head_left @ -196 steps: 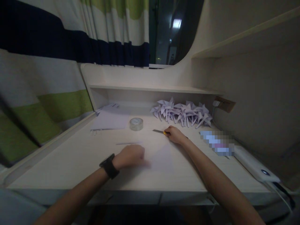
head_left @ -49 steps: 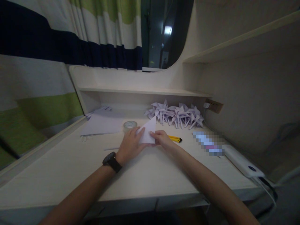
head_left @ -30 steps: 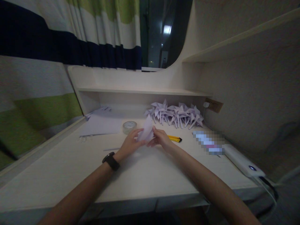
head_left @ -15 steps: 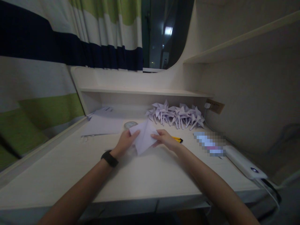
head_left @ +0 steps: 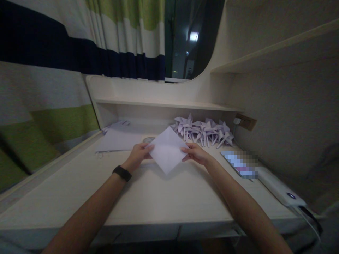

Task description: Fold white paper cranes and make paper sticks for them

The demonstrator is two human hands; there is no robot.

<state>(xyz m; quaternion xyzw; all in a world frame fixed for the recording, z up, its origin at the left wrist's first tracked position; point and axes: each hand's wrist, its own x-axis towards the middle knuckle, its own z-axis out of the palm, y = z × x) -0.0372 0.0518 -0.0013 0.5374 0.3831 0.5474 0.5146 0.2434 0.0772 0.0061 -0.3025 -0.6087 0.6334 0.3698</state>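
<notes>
A square sheet of white paper (head_left: 167, 151) is held up over the desk, one corner pointing toward me, with a faint crease through its middle. My left hand (head_left: 141, 153), with a black band on the wrist, pinches its left corner. At the right corner, my right hand (head_left: 195, 153) grips the sheet between thumb and fingers. Behind the sheet, a round grey object (head_left: 148, 140) is partly covered by it. Several folded paper pinwheels (head_left: 202, 128) stand bunched together at the back of the desk.
A stack of white paper (head_left: 120, 138) lies at the back left. To the right are a phone (head_left: 239, 165) with a blurred screen and a long white device (head_left: 280, 187) with cables. A shelf (head_left: 169, 104) runs above the desk (head_left: 164, 204); a striped curtain (head_left: 127, 42) hangs at left.
The paper has opened from a creased, bent shape to a nearly flat diamond. My hands have moved slightly apart, each still holding a side. The yellow tool by the right hand is now hidden.
</notes>
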